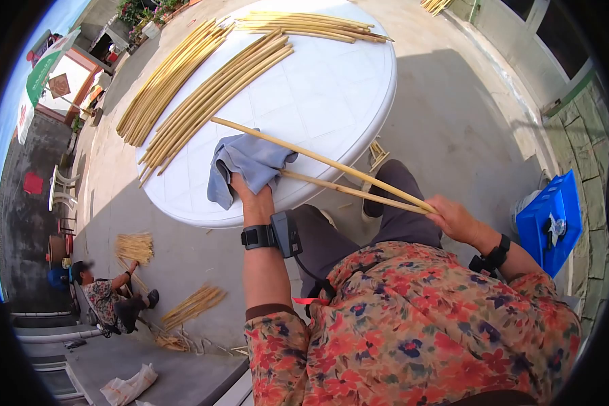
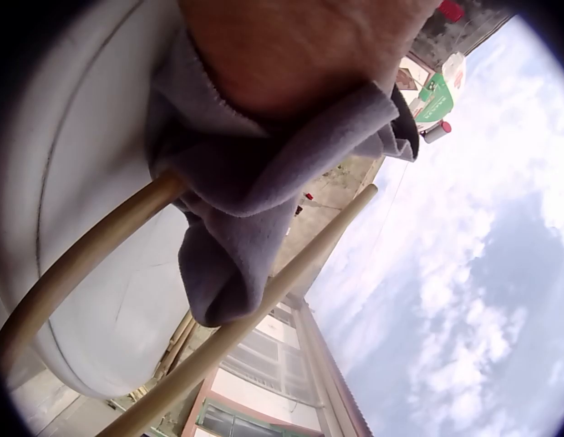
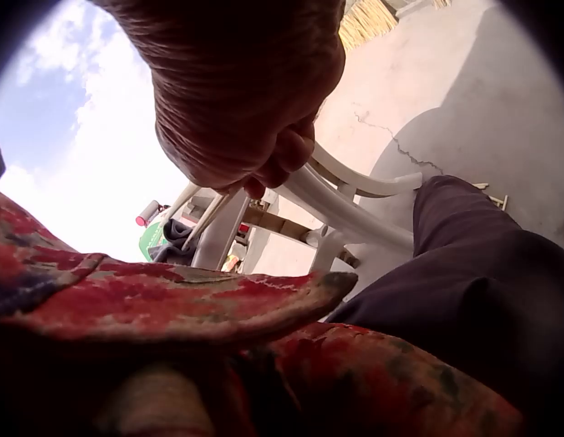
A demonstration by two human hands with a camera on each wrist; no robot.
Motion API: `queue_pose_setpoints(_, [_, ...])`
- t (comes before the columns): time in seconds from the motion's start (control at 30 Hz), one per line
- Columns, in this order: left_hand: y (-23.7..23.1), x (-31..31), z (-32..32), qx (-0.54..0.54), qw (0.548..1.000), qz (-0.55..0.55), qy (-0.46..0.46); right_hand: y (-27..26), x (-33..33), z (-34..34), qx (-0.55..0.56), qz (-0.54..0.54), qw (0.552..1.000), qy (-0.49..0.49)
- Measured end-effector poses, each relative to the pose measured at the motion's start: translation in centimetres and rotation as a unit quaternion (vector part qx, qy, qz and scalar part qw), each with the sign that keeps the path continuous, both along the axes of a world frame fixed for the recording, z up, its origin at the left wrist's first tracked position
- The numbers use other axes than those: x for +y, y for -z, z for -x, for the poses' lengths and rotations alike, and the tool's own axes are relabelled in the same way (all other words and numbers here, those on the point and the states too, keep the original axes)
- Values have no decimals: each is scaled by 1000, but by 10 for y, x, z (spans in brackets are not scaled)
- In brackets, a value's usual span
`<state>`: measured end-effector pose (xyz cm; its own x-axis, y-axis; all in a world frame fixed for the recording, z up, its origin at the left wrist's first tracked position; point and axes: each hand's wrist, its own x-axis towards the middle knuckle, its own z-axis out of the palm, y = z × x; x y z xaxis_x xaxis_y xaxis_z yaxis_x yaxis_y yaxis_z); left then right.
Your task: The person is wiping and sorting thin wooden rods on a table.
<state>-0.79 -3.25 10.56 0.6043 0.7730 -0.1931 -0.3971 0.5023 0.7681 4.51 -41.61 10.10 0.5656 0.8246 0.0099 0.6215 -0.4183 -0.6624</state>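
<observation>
My left hand (image 1: 252, 197) holds a blue-grey cloth (image 1: 254, 159) over the near edge of a white oval table (image 1: 318, 101). One slim, yellowish wooden stick (image 1: 345, 187) runs into the folds, and in the left wrist view the cloth (image 2: 236, 182) wraps around it. A second stick (image 1: 325, 160) passes beside the cloth, its far end over the tabletop. Near my lap, the right hand (image 1: 455, 220) grips the close ends of both sticks. In the right wrist view the back of that hand (image 3: 236, 100) hides most of its grip.
Bundles of similar sticks (image 1: 216, 101) lie on the table, with more along its far side (image 1: 311, 26). A blue crate (image 1: 551, 220) stands to my right. At lower left, another person (image 1: 108, 298) sits beside stick piles (image 1: 193, 306) on the ground.
</observation>
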Motion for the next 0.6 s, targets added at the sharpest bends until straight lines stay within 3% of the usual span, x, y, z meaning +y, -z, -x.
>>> queue_pose_setpoints(0.13, [13, 10, 6, 1, 998, -54, 29, 6, -5, 0, 8, -10, 1000, 6])
queue_pose_setpoints(0.4, [30, 29, 8, 5, 999, -11, 37, 13, -21, -2, 65, 38, 997, 30])
queue_pose_setpoints(0.6, [27, 25, 13, -9, 998, -55, 22, 24, -35, 0, 83, 45, 994, 61])
